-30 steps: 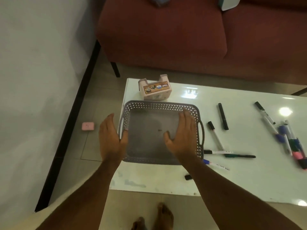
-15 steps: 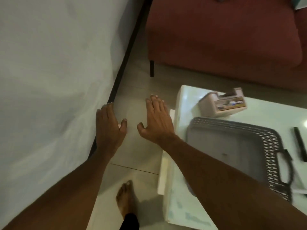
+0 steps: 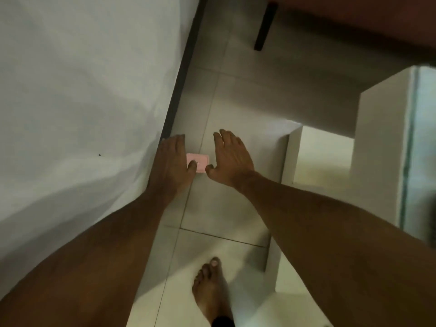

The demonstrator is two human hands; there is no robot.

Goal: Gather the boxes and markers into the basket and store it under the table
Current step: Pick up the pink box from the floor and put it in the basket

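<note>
I see one small pink box [image 3: 197,162] lying flat on the floor tiles [image 3: 240,109], close to the wall [image 3: 82,90] and its dark skirting strip [image 3: 181,74], well apart from the white table [image 3: 377,142] at the right of the view. The basket and the markers are out of view.

Grip state: my left hand [image 3: 172,166] and right hand [image 3: 230,159] are both released, fingers extended and nearly straight, holding nothing. They flank the box, one on each side. The left thumb overlaps the box's left edge in the view; whether it actually touches, I cannot tell. The right thumb tip sits just beside the box's right corner.

Handling judgement:
- The box looks small, thin and rigid, so I expect it to be light and stiff, with no flex under a pinch.
- It lies flat on smooth tile, so it will likely slide rather than lift if pushed from one side only.
- Recommended hold: pinch the two short edges between thumb and forefinger, or tip one long edge up first, then close on it. One hand should suffice.
- Fragility cannot be judged; its surface detail is too blurred.

Count in view: boxes, one; markers, none; baskets, none; hands, two; one bare foot [image 3: 211,291] on the floor.
</note>
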